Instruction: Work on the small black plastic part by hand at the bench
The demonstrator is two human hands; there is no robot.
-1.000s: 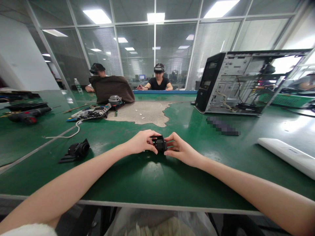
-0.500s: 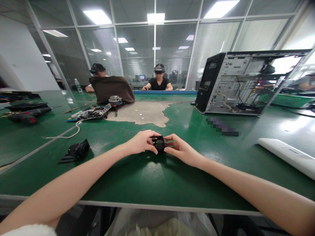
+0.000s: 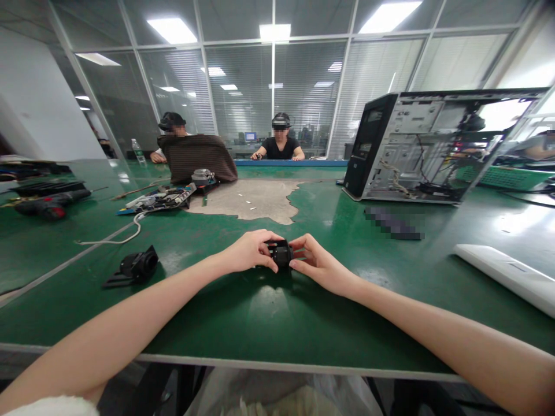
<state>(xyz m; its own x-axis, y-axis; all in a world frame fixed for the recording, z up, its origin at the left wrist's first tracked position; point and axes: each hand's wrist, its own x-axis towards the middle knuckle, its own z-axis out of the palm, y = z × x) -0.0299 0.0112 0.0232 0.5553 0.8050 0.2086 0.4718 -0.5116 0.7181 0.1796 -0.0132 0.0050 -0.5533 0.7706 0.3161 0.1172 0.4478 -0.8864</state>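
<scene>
A small black part with a rounded body (image 3: pixel 282 255) is held between my two hands, just above the green table (image 3: pixel 243 329). My left hand (image 3: pixel 251 251) grips its left side with thumb and fingers. On its right side, my right hand (image 3: pixel 315 260) holds the rim between thumb and fingertips. A similar black part (image 3: pixel 139 266) with a round opening and a flat bracket lies on the table to the left, beyond my left forearm.
An opened computer case (image 3: pixel 403 147) stands at the back right, with a white panel (image 3: pixel 511 274) nearer. Circuit boards (image 3: pixel 162 199) and a white cable (image 3: pixel 130 234) lie at the left, near a drill-like tool (image 3: pixel 52 202). Two people sit across the table; another is at the far right.
</scene>
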